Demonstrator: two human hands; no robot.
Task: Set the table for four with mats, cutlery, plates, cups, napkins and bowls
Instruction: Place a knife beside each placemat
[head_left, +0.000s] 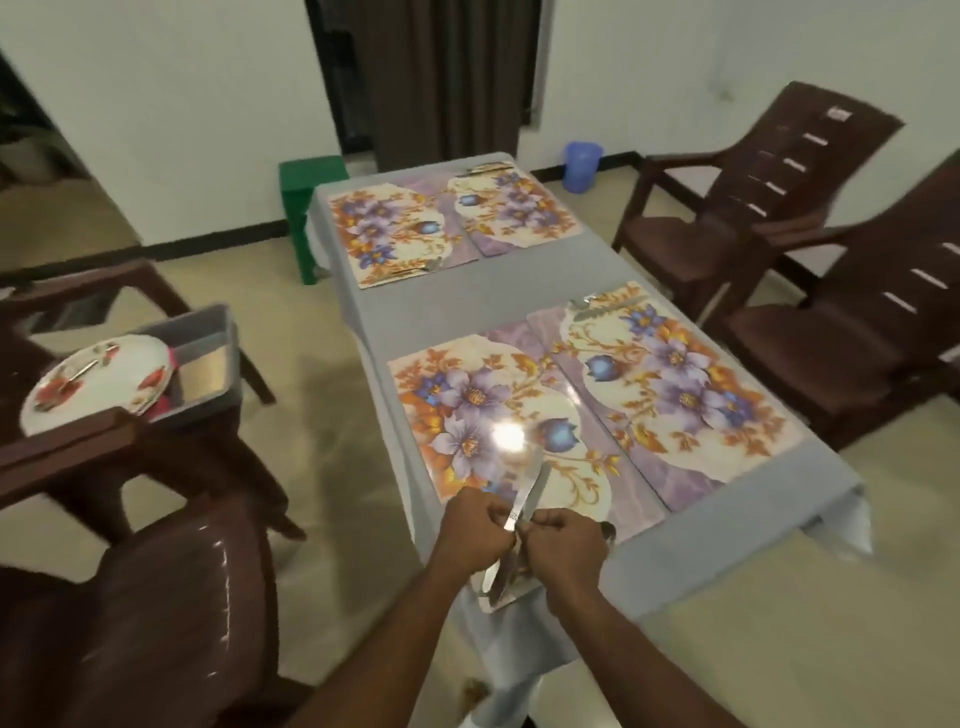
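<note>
Surface (613, 582), long, w/ grey cloth, runs away from both hands. Brown chairs: one just left of the hands (171, 613), one further left carrying a grey tray (208, 332), two well to the right (753, 197). Four floral mats on the cloth: near-left mat (467, 410) directly under and ahead of the hands, near-right mat (675, 389) beside it to the right, two far mats (405, 228) well ahead. White flowered plate (98, 384) w/ some cutlery on it sits over the tray's edge, well left of the hands.

Both forearms reach fwd from bottom of frame, wrists close, knuckles up, hands nearly touching over the near-left mat's near edge. Left hand (475, 530) fingers curled, pinching the cutlery bundle (522, 512) from its left side. Right hand (563, 543) curled round the same bundle from the right. Bundle's blades stick up past the fingers; other ends point down below the hands. Exact pieces: blurred, can't tell. Cutlery also lies on the near-right mat's far end (589, 306).
</note>
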